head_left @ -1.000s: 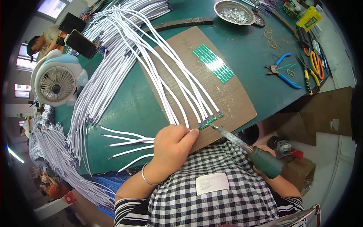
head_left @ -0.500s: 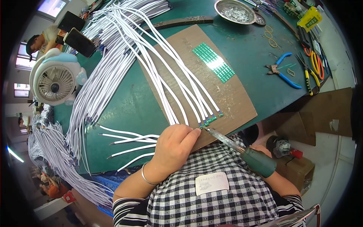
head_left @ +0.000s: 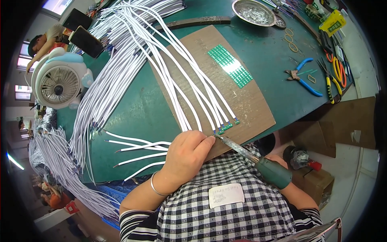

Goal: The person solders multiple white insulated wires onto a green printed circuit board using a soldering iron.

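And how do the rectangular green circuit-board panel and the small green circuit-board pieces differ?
The rectangular green circuit-board panel is much larger than the small green circuit-board pieces. The panel has no cables at it; the pieces sit at ends of white cables. The panel lies farther from the person than the pieces. Both rest on the flat brown board.

checked apron (head_left: 189,218), striped sleeves (head_left: 138,226), silver bangle (head_left: 153,186)

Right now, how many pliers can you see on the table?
2, both on the table's right side: blue pliers, and yellow-black pliers further right. The orange-handled tool beside those is too unclear to count; others may be hidden.
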`<state>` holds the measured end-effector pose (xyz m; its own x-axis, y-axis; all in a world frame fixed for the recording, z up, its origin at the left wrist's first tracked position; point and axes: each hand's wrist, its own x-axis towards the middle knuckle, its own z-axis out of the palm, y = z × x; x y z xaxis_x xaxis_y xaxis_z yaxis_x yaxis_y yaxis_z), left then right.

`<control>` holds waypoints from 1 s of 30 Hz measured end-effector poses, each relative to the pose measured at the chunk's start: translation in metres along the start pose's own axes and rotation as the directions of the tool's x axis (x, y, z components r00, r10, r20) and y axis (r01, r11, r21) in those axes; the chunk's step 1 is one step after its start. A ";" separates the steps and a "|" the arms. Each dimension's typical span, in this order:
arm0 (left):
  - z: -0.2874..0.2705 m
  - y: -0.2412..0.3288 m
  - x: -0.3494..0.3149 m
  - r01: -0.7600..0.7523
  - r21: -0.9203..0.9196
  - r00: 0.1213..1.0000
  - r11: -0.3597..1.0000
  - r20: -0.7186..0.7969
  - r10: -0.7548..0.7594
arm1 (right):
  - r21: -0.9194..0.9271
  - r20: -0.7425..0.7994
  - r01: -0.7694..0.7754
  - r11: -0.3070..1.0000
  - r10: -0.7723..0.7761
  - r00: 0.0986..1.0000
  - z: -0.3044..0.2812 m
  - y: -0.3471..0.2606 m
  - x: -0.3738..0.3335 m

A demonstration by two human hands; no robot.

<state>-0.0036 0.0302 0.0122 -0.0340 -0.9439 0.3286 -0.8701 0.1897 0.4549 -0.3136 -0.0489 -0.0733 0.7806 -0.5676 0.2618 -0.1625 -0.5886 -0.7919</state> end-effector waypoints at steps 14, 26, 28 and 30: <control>0.000 0.001 0.001 0.013 -0.004 1.000 1.000 -0.004 -0.013 | 0.192 -0.042 0.002 0.981 0.006 0.999 0.012 0.025 -0.016; 0.000 0.001 0.001 0.012 0.013 1.000 1.000 0.001 -0.012 | 0.073 -0.082 0.002 0.997 0.004 0.997 -0.013 -0.020 0.022; 0.000 0.002 0.002 0.011 0.013 1.000 1.000 -0.003 -0.011 | 0.054 -0.053 -0.014 0.998 0.017 0.998 -0.017 -0.023 0.024; -0.004 0.003 0.005 0.033 0.000 0.999 0.999 0.004 -0.033 | 0.032 -0.027 -0.030 0.999 0.031 0.999 -0.016 -0.022 0.021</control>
<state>-0.0048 0.0273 0.0181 -0.0071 -0.9506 0.3105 -0.8706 0.1586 0.4658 -0.3037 -0.0569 -0.0418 0.7584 -0.6010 0.2523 -0.1662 -0.5526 -0.8167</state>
